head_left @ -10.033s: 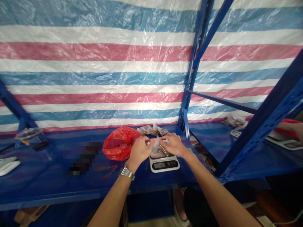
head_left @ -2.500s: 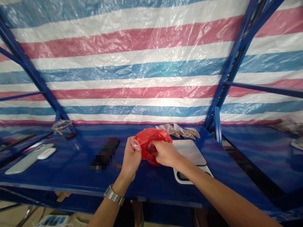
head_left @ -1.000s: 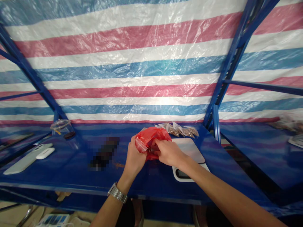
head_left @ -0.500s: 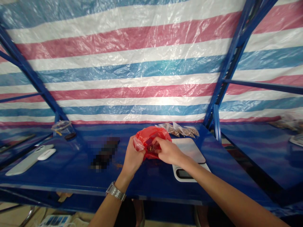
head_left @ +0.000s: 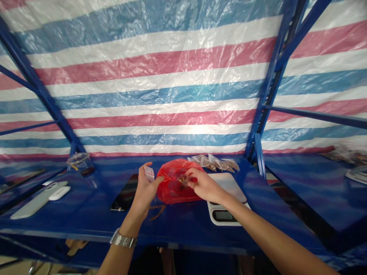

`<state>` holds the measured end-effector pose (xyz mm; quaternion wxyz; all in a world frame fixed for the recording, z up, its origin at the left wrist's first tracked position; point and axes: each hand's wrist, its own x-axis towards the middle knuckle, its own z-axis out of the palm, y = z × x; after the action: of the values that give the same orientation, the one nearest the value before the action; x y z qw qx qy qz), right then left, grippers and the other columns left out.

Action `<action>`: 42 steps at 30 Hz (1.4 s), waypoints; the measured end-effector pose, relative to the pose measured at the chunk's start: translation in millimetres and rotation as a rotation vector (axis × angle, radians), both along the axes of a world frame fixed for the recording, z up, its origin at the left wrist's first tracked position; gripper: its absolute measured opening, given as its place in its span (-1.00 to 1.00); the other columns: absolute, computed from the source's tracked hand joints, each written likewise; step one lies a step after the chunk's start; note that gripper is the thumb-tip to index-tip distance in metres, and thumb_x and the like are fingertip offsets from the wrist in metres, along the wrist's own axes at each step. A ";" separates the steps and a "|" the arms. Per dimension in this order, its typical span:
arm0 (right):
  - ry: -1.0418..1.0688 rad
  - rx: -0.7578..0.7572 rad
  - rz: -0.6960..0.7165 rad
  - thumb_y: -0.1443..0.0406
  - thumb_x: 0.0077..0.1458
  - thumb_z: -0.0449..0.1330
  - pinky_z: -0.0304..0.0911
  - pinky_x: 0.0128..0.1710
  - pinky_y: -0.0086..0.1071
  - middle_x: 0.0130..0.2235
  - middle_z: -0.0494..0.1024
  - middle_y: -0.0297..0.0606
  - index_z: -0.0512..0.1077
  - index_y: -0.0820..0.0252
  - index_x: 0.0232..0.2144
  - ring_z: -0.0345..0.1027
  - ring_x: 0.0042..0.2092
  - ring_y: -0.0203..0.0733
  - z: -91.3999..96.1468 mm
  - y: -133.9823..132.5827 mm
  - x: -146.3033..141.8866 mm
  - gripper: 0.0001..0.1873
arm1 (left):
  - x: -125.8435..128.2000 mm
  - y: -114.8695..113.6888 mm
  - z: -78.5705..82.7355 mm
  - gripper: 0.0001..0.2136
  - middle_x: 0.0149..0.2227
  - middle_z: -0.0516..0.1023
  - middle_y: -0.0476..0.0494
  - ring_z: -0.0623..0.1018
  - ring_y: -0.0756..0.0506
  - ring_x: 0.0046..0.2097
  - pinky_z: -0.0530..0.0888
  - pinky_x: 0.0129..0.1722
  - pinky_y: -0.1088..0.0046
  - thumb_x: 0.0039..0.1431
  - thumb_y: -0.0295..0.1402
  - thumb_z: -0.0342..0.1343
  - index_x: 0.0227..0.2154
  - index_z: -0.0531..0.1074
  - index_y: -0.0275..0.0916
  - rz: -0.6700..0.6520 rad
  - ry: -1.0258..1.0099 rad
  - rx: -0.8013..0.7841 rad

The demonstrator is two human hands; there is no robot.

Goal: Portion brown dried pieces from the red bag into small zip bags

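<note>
A red plastic bag (head_left: 168, 191) lies spread on the blue table in front of me. My left hand (head_left: 145, 189) is at its left side, thumb close to the red plastic, the other fingers curled around a small clear zip bag (head_left: 149, 174). My right hand (head_left: 202, 184) reaches over the bag's right side. Its fingers pinch the rim of a small clear cup (head_left: 184, 179) with brown bits in it. Whatever lies deeper in the red bag is hard to make out.
A white kitchen scale (head_left: 226, 187) sits under my right forearm. Behind it lie several filled zip bags (head_left: 219, 163). Leftward are a black phone (head_left: 124, 194), a pale phone (head_left: 38, 201), a white case (head_left: 59, 193) and a clear tub (head_left: 82, 164). Brown crumbs (head_left: 157, 211) lie near the red bag.
My left hand has let go of the red bag's edge and moved left, showing the small zip bag. The red bag has spread flatter. In my right hand the cup shows more clearly.
</note>
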<state>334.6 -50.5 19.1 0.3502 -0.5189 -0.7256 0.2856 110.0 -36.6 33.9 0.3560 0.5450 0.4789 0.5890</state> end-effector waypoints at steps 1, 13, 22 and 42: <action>0.022 0.019 0.003 0.47 0.15 0.14 0.34 0.02 -0.18 -0.13 0.62 -0.20 0.43 0.15 -0.15 0.52 -0.06 -0.08 1.2 -0.7 0.2 -0.77 | 0.8 -3.0 6.4 -0.38 -0.26 0.28 0.04 0.41 0.01 -0.31 0.48 -0.26 0.48 0.00 -0.29 0.32 0.14 0.25 -0.15 0.013 -0.002 0.009; 0.306 0.096 -0.020 0.41 0.13 0.17 0.38 0.06 -0.24 -0.09 0.62 -0.19 0.42 0.16 -0.15 0.52 -0.04 -0.13 12.4 -6.5 5.5 -0.78 | 65.4 -58.2 38.0 -0.71 -0.28 0.33 0.03 0.41 0.01 -0.32 0.42 -0.25 0.50 0.29 -0.26 0.15 -0.01 0.22 -0.12 -0.099 0.053 0.294; 0.284 0.098 -0.068 0.36 0.15 0.17 0.41 -0.03 -0.28 -0.03 0.60 -0.19 0.42 0.12 -0.10 0.51 0.01 -0.13 25.2 -13.1 17.7 -0.76 | 61.6 -37.1 30.7 -0.74 -0.31 0.47 0.02 0.48 -0.02 -0.30 0.43 -0.25 0.48 0.25 -0.15 0.17 -0.12 0.38 -0.17 -0.121 0.079 0.100; -0.091 0.331 -0.028 0.45 0.19 0.15 0.36 0.04 -0.24 0.02 0.61 -0.25 0.51 0.06 0.02 0.49 -0.04 -0.14 47.3 -31.4 14.3 -0.62 | 72.9 -26.0 3.2 -0.78 -0.11 0.66 -0.14 0.64 -0.16 -0.11 0.49 -0.06 0.31 0.20 -0.43 0.19 -0.08 0.48 -0.18 -0.233 0.309 0.060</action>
<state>348.8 -81.9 66.4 0.4017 -0.4764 -0.7706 0.1336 182.9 -62.6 37.1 0.3277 0.6911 0.4436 0.4671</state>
